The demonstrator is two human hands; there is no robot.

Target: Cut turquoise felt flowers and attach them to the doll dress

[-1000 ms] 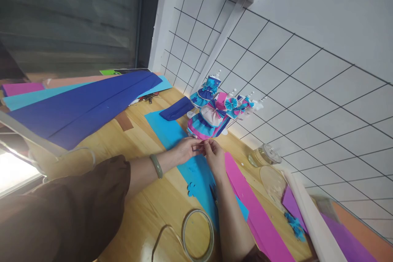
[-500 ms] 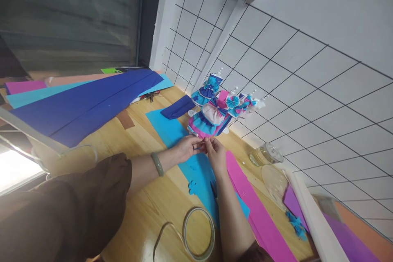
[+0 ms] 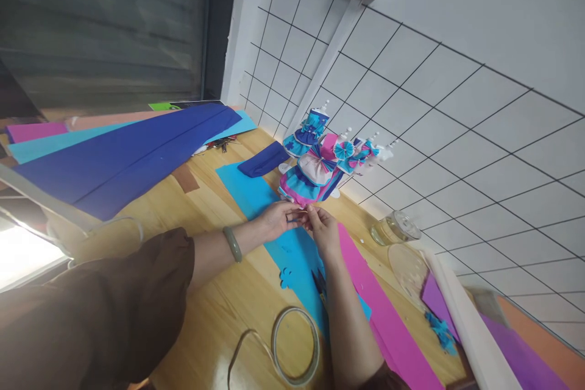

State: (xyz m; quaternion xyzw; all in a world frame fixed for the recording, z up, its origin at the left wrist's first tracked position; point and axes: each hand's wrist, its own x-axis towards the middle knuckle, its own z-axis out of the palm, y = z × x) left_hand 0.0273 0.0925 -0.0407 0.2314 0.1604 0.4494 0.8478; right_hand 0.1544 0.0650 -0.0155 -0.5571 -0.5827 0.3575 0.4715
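Note:
My left hand [image 3: 277, 219], with a jade-green bangle [image 3: 233, 244] on its wrist, is closed, its fingertips meeting those of my right hand [image 3: 323, 228]. Both pinch at one spot by the pink lower hem of a small paper dress [image 3: 308, 180] on a white stand. What lies between the fingers is too small to make out. Under the hands runs a sheet of light blue crepe paper [image 3: 249, 189]. A blue paper flower [image 3: 286, 278] lies on it, and dark-bladed scissors [image 3: 319, 283] are partly hidden by my right forearm.
A roll of tape [image 3: 275, 347] with a loose strip lies near the front. Pink paper [image 3: 388, 329], a glass jar [image 3: 395, 228] and blue scraps [image 3: 441, 333] are on the right. Dark blue paper [image 3: 137, 152] covers the left side. A second small dress [image 3: 306, 134] stands by the gridded wall.
My right forearm has shifted slightly right, showing more of the scissors. My fingertips stay together by the pink hem, with only a small shift in the right hand's pinch.

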